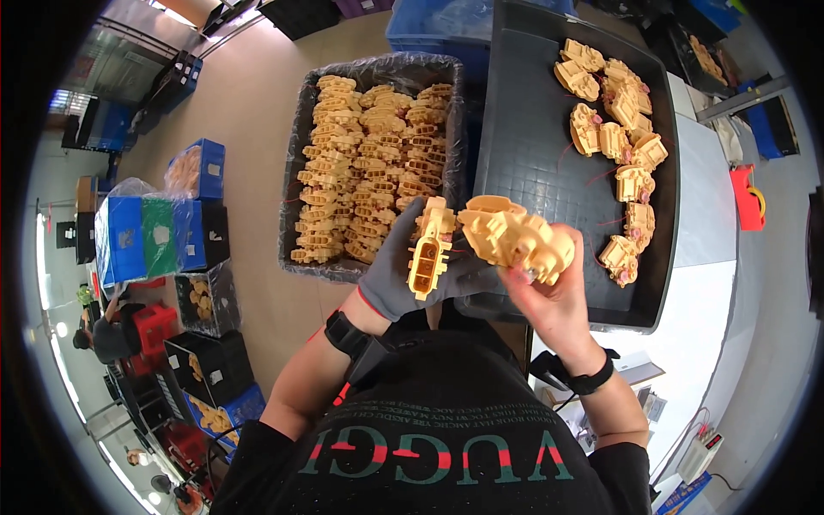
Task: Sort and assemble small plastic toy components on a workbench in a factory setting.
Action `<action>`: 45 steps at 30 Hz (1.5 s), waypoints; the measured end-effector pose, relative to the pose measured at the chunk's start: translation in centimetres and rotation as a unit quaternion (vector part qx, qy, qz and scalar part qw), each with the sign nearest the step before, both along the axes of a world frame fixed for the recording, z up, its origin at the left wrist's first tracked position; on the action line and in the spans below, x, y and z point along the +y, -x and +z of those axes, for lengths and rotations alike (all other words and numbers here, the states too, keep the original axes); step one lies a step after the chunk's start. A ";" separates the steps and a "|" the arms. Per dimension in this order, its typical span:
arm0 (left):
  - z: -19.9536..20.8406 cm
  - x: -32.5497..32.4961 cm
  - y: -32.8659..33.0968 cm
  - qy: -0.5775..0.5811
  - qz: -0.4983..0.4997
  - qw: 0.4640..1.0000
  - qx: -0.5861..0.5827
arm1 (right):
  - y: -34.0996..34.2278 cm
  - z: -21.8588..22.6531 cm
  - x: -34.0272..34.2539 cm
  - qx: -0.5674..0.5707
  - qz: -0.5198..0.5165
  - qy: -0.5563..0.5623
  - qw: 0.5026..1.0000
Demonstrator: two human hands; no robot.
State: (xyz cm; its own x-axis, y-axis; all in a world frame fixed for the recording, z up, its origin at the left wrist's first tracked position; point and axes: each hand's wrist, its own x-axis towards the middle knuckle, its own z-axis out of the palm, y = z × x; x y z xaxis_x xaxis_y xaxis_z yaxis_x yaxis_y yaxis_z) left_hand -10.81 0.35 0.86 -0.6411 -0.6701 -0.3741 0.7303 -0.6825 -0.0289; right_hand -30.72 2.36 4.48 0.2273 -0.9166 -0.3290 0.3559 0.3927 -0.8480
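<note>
While the left hand point(403, 273), in a grey glove, is closed around a small yellow plastic part point(427, 249) held upright, the bare right hand point(549, 287) grips a bigger yellow plastic housing point(515, 236) just beside it, the two pieces nearly touching above the person's chest. Behind the left hand sits a plastic-lined bin point(296, 172) packed with rows of similar yellow parts. To the right, a dark tray point(532, 146) on the tabletop carries a loose curve of assembled yellow pieces point(622, 137) with thin red wires. Blue crates point(202, 193) stand on the floor to the left.
</note>
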 end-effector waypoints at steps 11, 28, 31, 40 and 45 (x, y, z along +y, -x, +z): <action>-1.2 -0.9 -0.2 0.088 0.051 0.995 0.022 | 1.7 -0.6 -0.9 0.338 0.176 0.366 0.849; -1.7 -0.3 -1.6 0.057 0.071 0.995 -0.046 | 18.3 -8.1 -0.2 0.778 0.145 0.104 0.602; -3.5 0.6 -3.2 0.063 0.105 0.988 -0.089 | 19.2 -10.4 1.0 0.799 0.153 0.103 0.572; -3.9 2.9 -6.3 0.135 0.160 0.977 -0.032 | 19.0 -11.4 -0.1 0.783 0.142 0.136 0.590; -4.1 4.0 -7.8 0.035 0.212 0.976 -0.020 | 18.7 -6.7 0.0 0.388 0.098 -0.069 0.914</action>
State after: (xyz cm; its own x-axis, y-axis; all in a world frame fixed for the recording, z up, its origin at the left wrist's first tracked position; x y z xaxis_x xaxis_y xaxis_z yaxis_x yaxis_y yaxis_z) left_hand -3.04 4.39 -3.21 -0.2858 -0.8969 -0.3375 0.9473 -0.3175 0.0416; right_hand -49.42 2.36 -2.19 0.0329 -0.8206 -0.5706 -0.4200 0.5067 -0.7529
